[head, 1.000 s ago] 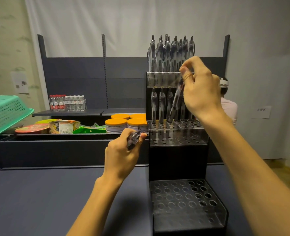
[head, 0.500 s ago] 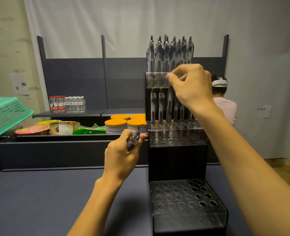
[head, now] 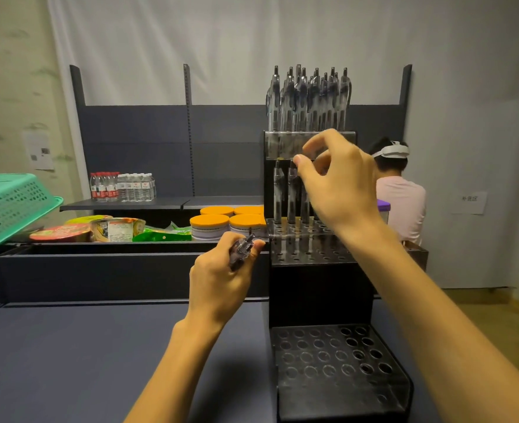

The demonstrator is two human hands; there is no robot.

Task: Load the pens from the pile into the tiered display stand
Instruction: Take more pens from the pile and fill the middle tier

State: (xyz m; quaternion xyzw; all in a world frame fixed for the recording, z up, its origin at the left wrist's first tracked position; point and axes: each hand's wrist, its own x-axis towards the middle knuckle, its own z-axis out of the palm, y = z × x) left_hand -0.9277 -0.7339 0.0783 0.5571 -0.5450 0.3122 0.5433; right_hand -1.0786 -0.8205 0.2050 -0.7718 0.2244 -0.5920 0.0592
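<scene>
Stand: A black tiered display stand (head: 319, 288) is seen on a dark table (head: 69, 361), its three perforated tiers stepping upward toward the back.
Top tier: A dense cluster of upright clear pens (head: 308, 99) is held here.
Middle tier: A few pens (head: 290, 193) are stood upright in the rear holes, at the left side of the tier.
Right hand (head: 340, 184): It is raised in front of the middle tier, thumb and forefinger curled close near a pen top; whether a pen is pinched cannot be told.
Left hand (head: 221, 279): A bundle of pens (head: 242, 251) is gripped in curled fingers, just left of the stand.
Background: Orange-lidded tubs (head: 221, 224), bottled water (head: 121, 186), a green basket (head: 8, 206) and a seated person (head: 400, 190) are visible.
</scene>
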